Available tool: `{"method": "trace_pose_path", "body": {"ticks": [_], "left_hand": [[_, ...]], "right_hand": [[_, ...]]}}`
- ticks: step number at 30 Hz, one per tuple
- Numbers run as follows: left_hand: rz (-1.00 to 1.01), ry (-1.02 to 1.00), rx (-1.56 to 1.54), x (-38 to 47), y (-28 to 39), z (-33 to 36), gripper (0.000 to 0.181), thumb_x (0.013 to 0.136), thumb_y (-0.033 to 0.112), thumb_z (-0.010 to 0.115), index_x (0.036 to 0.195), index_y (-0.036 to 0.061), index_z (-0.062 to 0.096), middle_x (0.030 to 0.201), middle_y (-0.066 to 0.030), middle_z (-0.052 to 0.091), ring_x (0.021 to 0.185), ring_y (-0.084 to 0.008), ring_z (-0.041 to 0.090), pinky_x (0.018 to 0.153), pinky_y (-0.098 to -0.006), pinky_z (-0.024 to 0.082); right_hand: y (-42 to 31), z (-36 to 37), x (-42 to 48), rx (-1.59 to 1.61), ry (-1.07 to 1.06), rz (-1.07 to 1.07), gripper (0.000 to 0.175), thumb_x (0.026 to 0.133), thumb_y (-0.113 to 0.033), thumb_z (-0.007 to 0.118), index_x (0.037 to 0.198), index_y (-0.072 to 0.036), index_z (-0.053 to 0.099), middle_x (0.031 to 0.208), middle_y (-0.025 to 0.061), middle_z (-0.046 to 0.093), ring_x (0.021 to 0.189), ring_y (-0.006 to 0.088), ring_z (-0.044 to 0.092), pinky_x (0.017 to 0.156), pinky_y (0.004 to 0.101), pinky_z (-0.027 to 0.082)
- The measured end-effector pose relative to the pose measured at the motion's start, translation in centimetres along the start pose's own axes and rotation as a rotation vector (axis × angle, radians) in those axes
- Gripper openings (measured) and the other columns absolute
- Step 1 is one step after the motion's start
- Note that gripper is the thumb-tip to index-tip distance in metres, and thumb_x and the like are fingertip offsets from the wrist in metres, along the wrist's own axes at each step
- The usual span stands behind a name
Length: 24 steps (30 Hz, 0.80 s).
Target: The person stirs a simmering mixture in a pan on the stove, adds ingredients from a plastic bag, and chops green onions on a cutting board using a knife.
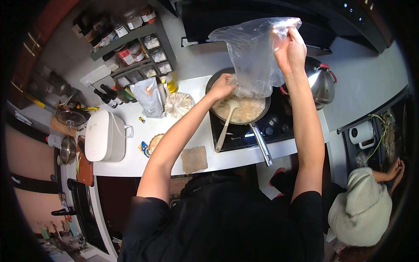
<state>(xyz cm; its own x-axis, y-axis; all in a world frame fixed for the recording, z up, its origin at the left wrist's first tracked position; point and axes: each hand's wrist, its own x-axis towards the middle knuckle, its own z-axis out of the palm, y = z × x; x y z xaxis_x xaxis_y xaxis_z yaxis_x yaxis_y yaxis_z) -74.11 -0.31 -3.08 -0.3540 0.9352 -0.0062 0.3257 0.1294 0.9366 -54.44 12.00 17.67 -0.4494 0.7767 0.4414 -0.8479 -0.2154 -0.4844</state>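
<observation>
My right hand (292, 54) is raised and grips the top of a clear plastic bag (250, 52). Lower and to the left, my left hand (223, 86) pinches the bag's lower part over the frying pan (262, 158). A pale, creamy food with green bits (252, 109) covers the pan's bottom, and the bag hides its far side. Across the pan's near rim leans a beige ladle or spoon (226, 129), its head in the food. The pan sits on a black glass cooktop (244, 135).
A lidded steel pot (322, 85) stands right of the pan. Left lie a brown cloth (194, 159), a tied bag (179, 104), a white pouch (147, 98) and a white rice cooker (104, 136). A spice rack (131, 41) hangs behind. Another person (360, 209) works at the right.
</observation>
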Motion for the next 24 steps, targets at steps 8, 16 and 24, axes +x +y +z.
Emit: {"method": "trace_pose_path", "body": {"ticks": [8, 16, 24], "left_hand": [[0.33, 0.291, 0.085, -4.2, 11.3, -0.1, 0.085, 0.088, 0.013, 0.08, 0.159, 0.0065, 0.034, 0.154, -0.0203, 0.044, 0.136, -0.0308, 0.052, 0.105, -0.0405, 0.053], [0.262, 0.148, -0.127, -6.6, 15.2, -0.6, 0.071, 0.095, 0.018, 0.079, 0.155, 0.0088, 0.041, 0.148, -0.0158, 0.049, 0.134, -0.0244, 0.054, 0.102, -0.0402, 0.055], [-0.404, -0.08, -1.054, -9.4, 11.6, 2.9, 0.05, 0.112, 0.037, 0.057, 0.145, 0.0015, 0.046, 0.139, -0.0194, 0.058, 0.131, -0.0312, 0.061, 0.109, -0.0494, 0.057]], "right_hand": [[-2.1, 2.7, 1.7, -0.016, -0.349, -0.063, 0.021, 0.111, -0.015, 0.052, 0.126, -0.002, 0.059, 0.118, 0.0131, 0.067, 0.106, 0.0237, 0.068, 0.097, 0.0429, 0.055], [-2.3, 6.2, -0.1, -0.834, -0.015, -0.242, 0.014, 0.109, -0.009, 0.053, 0.108, -0.002, 0.065, 0.098, 0.0075, 0.07, 0.09, 0.0159, 0.066, 0.078, 0.0313, 0.057], [-3.0, 4.1, -0.4, -0.827, -0.073, -0.327, 0.016, 0.111, -0.016, 0.055, 0.114, -0.004, 0.065, 0.105, 0.0076, 0.069, 0.094, 0.017, 0.065, 0.086, 0.0329, 0.056]]}}
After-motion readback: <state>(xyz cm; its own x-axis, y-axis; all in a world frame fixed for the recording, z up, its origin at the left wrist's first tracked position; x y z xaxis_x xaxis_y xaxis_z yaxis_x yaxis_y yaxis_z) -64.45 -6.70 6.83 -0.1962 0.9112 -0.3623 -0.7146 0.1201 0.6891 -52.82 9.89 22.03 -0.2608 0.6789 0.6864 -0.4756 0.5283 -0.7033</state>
